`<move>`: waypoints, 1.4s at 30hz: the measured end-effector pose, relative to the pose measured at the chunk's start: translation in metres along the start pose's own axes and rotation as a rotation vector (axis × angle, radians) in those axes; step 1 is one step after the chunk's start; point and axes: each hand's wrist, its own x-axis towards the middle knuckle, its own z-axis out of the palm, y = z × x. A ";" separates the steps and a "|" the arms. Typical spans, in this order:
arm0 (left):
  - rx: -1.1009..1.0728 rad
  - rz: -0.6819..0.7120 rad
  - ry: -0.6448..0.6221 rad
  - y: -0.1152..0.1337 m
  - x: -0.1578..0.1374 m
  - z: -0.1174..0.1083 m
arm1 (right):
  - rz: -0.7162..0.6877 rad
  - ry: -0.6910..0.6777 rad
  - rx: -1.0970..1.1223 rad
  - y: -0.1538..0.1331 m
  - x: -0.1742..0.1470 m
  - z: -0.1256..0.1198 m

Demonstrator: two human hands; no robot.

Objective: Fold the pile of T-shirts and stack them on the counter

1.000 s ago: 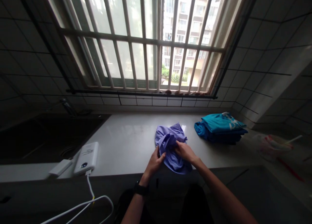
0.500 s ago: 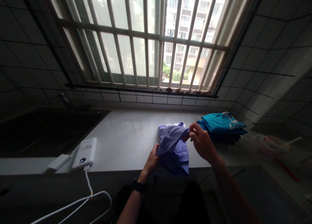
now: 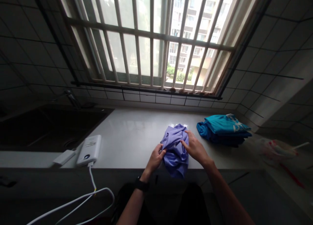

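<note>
A crumpled light-purple garment point(image 3: 176, 158) lies bunched at the counter's front, its lower part drooping over the edge. My left hand point(image 3: 156, 157), with a dark watch on the wrist, pinches its left side between thumb and fingers. On the right side of the cloth rests my right hand point(image 3: 194, 146). Its thumb and fingers are spread apart, with purple fabric showing between them. What kind of garment it is, I cannot tell. To the right, apart from my hands, sits a stack of folded blue clothes point(image 3: 222, 128) with white print on the top one.
A white power bank point(image 3: 90, 150) with a cable point(image 3: 91, 177) and a small white block point(image 3: 64, 157) lie at left on the white counter point(image 3: 129, 136). Beyond them are a dark sink point(image 3: 49, 127) and tap point(image 3: 72, 99). A plastic bag point(image 3: 274, 150) stands far right, under a barred window point(image 3: 151, 35).
The raised flap of the purple garment has come down into a bunch. My right hand has moved from pinching its corner to lying spread on it. The view has shifted slightly.
</note>
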 end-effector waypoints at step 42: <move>0.615 0.015 -0.184 0.135 -0.058 -0.042 | -0.131 -0.493 0.583 0.002 -0.082 -0.044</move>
